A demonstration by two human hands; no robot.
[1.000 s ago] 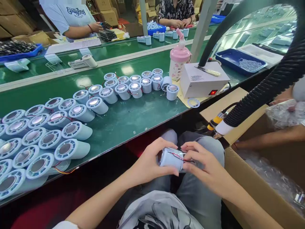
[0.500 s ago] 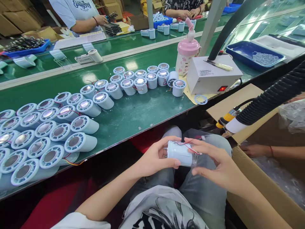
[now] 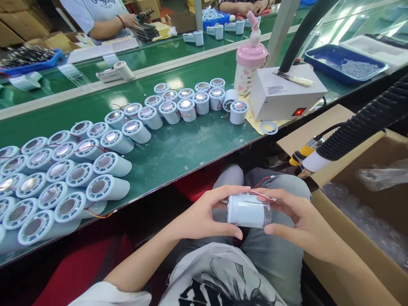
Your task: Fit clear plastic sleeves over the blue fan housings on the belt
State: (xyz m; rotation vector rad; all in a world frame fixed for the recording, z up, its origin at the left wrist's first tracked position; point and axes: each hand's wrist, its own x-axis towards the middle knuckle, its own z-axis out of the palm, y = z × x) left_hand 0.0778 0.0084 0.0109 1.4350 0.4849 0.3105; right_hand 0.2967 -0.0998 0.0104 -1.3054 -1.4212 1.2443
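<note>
A light blue cylinder (image 3: 247, 210) lies sideways above my lap, held between both hands. My left hand (image 3: 213, 212) grips its left end, thumb below and fingers over the top. Around its right end, where a clear plastic sleeve (image 3: 267, 213) shows, my right hand (image 3: 288, 212) is closed. Red and white wires with small connectors (image 3: 266, 197) come off the top near my right fingers. On the green table stand several similar blue cylinders (image 3: 108, 188) with round metal discs in their ends.
A white box (image 3: 280, 95) with a lit red switch and a pink-lidded bottle (image 3: 250, 63) stand on the table. A black ribbed hose (image 3: 360, 127) crosses at right above a cardboard box (image 3: 353, 238). Two people work across the table.
Both hands have shifted slightly right and down with the cylinder, which shows more of its smooth side. The wires have moved. At the right, the other person's hand has left the box.
</note>
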